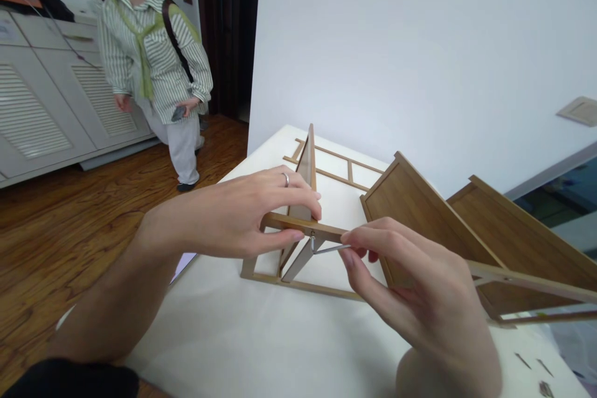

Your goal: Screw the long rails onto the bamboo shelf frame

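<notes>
Head view: right hand (410, 280) pinching a hex key (331, 249) between its fingertips, the key's short end at a screw (312, 240) in a wooden rail (332, 231); left hand (228, 211) clasping that rail just beside the screw, above a white tabletop (209, 329).

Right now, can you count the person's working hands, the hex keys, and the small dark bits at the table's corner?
Hands: 2
Hex keys: 1
Small dark bits: 3
Total: 6
</notes>
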Motion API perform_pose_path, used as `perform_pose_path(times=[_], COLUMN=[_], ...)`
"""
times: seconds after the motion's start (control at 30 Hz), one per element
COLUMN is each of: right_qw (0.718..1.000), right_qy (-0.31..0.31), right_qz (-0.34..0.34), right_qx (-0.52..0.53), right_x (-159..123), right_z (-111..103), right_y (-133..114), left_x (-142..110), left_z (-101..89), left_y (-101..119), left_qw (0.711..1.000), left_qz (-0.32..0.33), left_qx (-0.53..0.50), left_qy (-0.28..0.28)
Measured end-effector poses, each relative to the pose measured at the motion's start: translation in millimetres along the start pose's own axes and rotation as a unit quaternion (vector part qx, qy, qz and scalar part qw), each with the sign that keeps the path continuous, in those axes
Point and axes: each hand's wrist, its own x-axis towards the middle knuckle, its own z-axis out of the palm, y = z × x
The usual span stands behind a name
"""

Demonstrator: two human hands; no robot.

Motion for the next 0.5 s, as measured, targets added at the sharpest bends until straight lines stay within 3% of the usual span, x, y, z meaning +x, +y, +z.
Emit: perform_pose_path(times=[0.5], right_qw=[0.998], right_qy=[-0.024], right_qz=[0.0], right_qx=[-0.049], right_x=[-8.3], right_z=[3.2], right_y=[-0.5], left_x=[-0.7], left_z=[1.1], left_y=[-4.1], left_qw=[1.0], left_qz=[0.004], left_qx=[0.018], left_qy=[0.004])
